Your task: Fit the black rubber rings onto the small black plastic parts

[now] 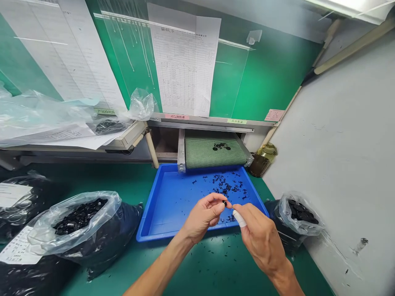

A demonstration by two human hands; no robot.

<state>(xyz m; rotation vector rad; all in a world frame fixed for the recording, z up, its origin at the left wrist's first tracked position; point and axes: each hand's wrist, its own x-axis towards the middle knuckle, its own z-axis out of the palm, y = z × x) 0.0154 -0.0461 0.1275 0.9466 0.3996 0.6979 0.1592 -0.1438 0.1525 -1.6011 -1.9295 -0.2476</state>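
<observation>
Item: one small black part, held above the near side of the blue tray. Finer shape hidden by my grip.

Handling, by my estimate: very light; probably stiff, moulded plastic; smooth, so apt to slip; any thin projection could snap. Best hold: a fingertip pinch on the thickest portion, edges left exposed.

My left hand: fingers pinched shut on the part, which sits right at their tips, thumb against index.

My right hand: fingertips brought together just beside the part, on its right; whether they grip it or only touch it, I cannot tell. White wrap on one digit.

Surroundings: loose black bits in the tray, mostly beyond my hands; more scattered on the green table. Behind the tray, a green belt bearing a black cluster. To my left, an open bag of glossy black pieces; to my right, a smaller open bag, likewise filled.
</observation>
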